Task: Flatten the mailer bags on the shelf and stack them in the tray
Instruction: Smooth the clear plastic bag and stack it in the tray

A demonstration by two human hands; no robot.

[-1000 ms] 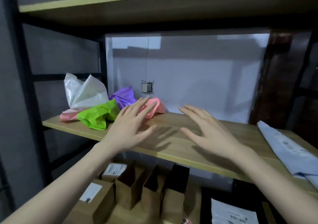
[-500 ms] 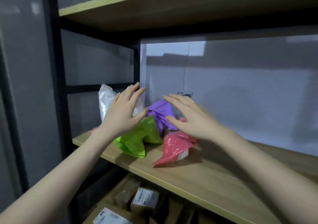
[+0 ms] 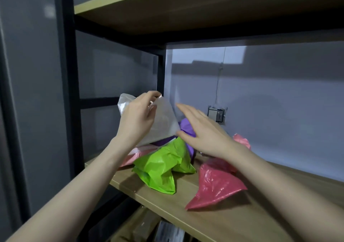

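I see my left hand (image 3: 138,120) pinching the white bag (image 3: 163,122) mid-frame on the shelf (image 3: 214,217). My right hand (image 3: 202,132) is flat and open, hiding most of the purple bag (image 3: 187,128).

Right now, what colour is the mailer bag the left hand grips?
White, translucent mailer bag, pinched by the left hand; head view.

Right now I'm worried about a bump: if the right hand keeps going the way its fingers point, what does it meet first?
Probably the white mailer bag that the left hand holds; the right hand looks almost against it, though depth is unclear.
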